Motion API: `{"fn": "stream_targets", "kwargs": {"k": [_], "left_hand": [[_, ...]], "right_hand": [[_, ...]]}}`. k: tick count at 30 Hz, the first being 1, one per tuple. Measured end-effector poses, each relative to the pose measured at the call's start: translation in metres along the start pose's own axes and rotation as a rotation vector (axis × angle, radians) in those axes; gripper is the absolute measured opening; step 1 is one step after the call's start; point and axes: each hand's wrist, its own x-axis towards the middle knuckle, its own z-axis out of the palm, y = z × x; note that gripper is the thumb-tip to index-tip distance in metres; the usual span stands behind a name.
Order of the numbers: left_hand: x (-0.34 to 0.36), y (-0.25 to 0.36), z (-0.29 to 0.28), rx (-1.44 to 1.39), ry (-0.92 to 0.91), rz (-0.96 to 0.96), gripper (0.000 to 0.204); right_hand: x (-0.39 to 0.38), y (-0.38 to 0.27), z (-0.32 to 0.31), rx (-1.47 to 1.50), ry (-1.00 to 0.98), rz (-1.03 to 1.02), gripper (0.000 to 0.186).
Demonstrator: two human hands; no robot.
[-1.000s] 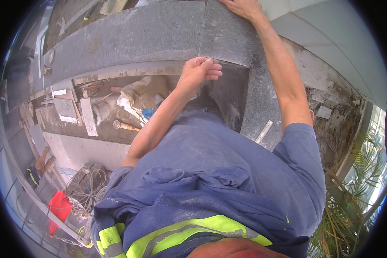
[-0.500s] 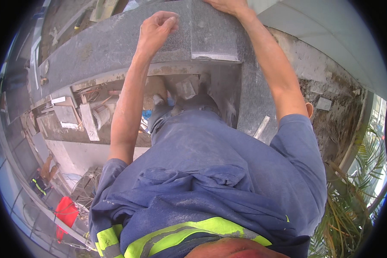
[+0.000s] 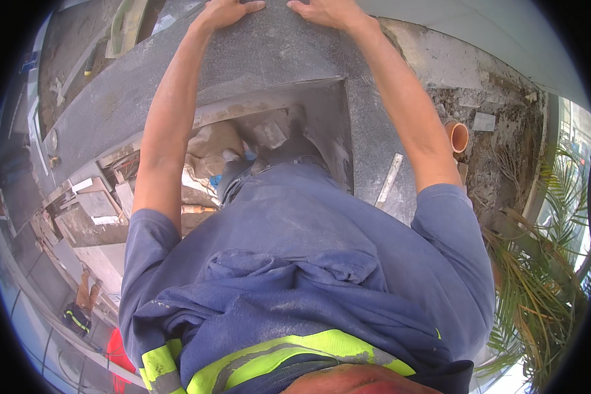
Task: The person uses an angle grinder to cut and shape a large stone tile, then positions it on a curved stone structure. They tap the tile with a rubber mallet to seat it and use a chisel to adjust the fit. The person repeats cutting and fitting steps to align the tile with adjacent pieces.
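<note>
My left hand [image 3: 230, 10] and my right hand [image 3: 327, 11] rest on the dark grey stone slab [image 3: 243, 62] at the upper edge of the head view. Their thumbs stretch toward each other with a small gap between them. The other fingers are mostly cut off by the picture's edge, but both hands look open and pressed down. Dust dulls the slab's surface. Below it is a rectangular opening with a grey inner wall [image 3: 331, 125], where my legs and dark boots show.
An orange pipe [image 3: 458, 136] stands in rough soil right of my right forearm. A pale strip [image 3: 390, 178] lies on the right-hand slab. Rubble and offcuts [image 3: 98, 197] fill the left side. Palm fronds [image 3: 538, 282] hang lower right; another person [image 3: 79, 315] is lower left.
My left hand has moved forward from above the slab and opened from a loose curl. My right hand has come left toward it. The pale strip along the slab's near edge no longer shows.
</note>
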Motion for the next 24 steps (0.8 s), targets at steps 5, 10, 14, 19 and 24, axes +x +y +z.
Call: {"fn": "stream_targets", "kwargs": {"k": [5, 10, 14, 19, 24], "left_hand": [[0.012, -0.010, 0.009, 0.055, 0.042, 0.013, 0.049], [0.015, -0.030, 0.005, 0.017, -0.009, 0.047, 0.047], [0.013, -0.025, -0.003, 0.059, -0.091, -0.056, 0.054], [0.007, -0.002, -0.017, -0.003, -0.094, -0.091, 0.052], [0.007, -0.016, -0.009, -0.016, -0.076, -0.034, 0.054]], "right_hand": [[-0.097, -0.128, -0.062, -0.118, -0.473, 0.471, 0.063], [-0.134, -0.147, -0.047, -0.214, -0.330, 0.462, 0.062], [-0.133, -0.146, -0.043, -0.195, -0.309, 0.478, 0.061], [-0.133, -0.149, -0.036, -0.177, -0.332, 0.524, 0.062], [-0.128, -0.149, -0.042, -0.187, -0.375, 0.515, 0.061]]}}
